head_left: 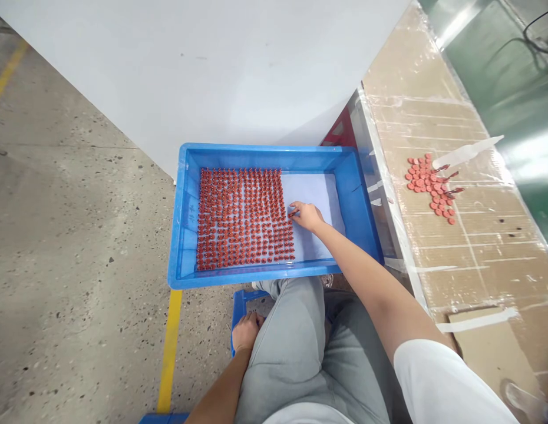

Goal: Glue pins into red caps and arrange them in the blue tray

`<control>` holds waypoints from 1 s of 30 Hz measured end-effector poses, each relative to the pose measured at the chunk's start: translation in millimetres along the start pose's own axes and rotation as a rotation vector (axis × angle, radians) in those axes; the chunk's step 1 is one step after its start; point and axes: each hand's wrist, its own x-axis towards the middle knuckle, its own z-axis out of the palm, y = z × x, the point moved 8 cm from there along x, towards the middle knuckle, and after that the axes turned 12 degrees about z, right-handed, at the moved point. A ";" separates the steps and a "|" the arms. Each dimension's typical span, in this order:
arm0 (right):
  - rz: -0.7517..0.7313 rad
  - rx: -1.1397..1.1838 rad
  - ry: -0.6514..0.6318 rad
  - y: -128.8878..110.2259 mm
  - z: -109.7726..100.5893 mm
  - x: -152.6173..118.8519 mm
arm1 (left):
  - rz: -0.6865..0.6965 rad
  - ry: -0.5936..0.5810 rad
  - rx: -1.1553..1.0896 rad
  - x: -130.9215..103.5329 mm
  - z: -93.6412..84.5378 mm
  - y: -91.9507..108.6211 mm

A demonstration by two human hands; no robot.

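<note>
My right hand (307,216) is inside a blue plastic bin (256,280), at the right edge of the rows. Between its thumb and fingertips is a small red part (291,214), mostly covered by the fingers. Many similar red pegged parts (243,218) stand close together in rows over the bin's left and middle, on a white sheet (312,185). My left hand (246,333) is low beside my thigh, against a blue stool (237,312). Its fingers are curled; whether they grip anything is hidden.
To the right, a cardboard-covered table (451,259) carries a pile of red discs (426,179), a few dark red pointed pieces (453,191) and a white strip (468,153). A large white panel (212,70) rises behind the bin. Yellow tape (170,353) marks the floor.
</note>
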 end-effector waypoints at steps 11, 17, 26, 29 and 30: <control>-0.105 -0.086 -0.054 -13.8 -12.6 -6.6 | 0.000 0.017 0.007 0.2 -0.5 0.5; -0.133 -0.118 -0.066 -16.7 -13.2 -8.3 | -0.003 0.017 -0.002 -0.8 -2.5 1.7; -0.149 -0.144 -0.076 -18.5 -14.3 -9.2 | -0.006 0.004 -0.018 -1.5 -4.5 2.0; -0.159 -0.147 -0.081 -20.2 -14.7 -10.1 | -0.002 0.002 -0.019 -1.3 -3.9 1.8; -0.163 -0.148 -0.082 -20.7 -14.7 -10.3 | -0.001 0.002 -0.019 -1.2 -3.5 1.7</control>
